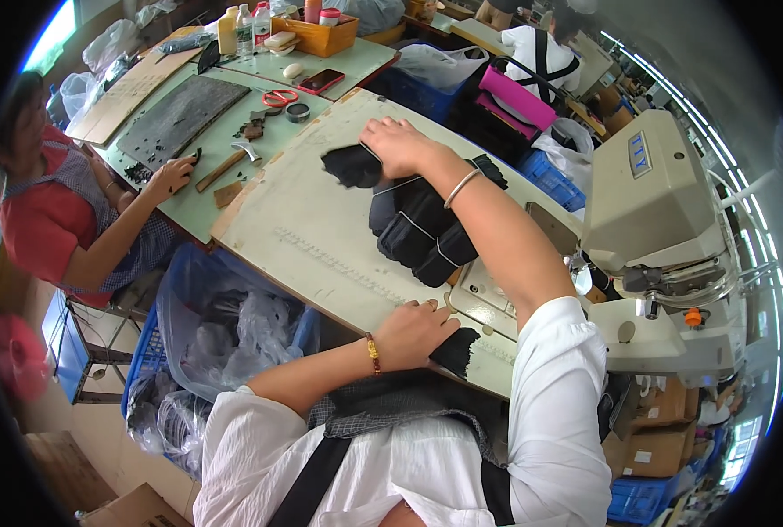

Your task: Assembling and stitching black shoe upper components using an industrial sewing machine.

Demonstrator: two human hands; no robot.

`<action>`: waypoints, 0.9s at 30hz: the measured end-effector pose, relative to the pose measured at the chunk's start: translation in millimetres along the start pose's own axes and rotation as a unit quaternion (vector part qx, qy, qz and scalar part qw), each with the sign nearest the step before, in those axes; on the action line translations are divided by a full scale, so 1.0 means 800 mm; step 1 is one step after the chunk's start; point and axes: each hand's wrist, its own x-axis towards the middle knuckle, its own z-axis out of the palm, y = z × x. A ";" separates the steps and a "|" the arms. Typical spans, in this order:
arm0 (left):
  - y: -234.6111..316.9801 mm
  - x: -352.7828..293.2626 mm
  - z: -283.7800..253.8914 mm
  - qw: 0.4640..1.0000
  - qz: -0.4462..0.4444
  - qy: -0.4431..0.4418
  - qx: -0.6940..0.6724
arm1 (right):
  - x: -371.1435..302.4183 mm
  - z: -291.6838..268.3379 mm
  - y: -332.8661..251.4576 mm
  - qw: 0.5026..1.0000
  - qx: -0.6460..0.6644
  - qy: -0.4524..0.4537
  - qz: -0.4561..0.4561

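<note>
My right hand [398, 147] reaches over the far part of the pale work table [299, 220], its fingers closed on a black fabric piece [351, 167] that sticks out to the left. Just beneath that wrist lie several black fabric bundles [413, 230], tied round with thin light bands. Near the table's front edge, my left hand [412, 335] is bent over a second black fabric piece [458, 353] with a ragged right edge. The thumb side of that hand grips it, though part of the hold is hidden.
To the right stands a beige sewing machine [650, 193]. A co-worker's hand [174, 178] works at a green table [321, 104] holding red scissors [279, 97], a hammer [225, 167] and a phone [321, 81]. A plastic-lined blue crate [148, 351] sits below left.
</note>
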 end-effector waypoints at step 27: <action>-0.004 -0.008 0.019 0.998 -0.001 0.059 -0.005 | -0.184 0.063 -0.119 0.990 0.011 0.138 -0.040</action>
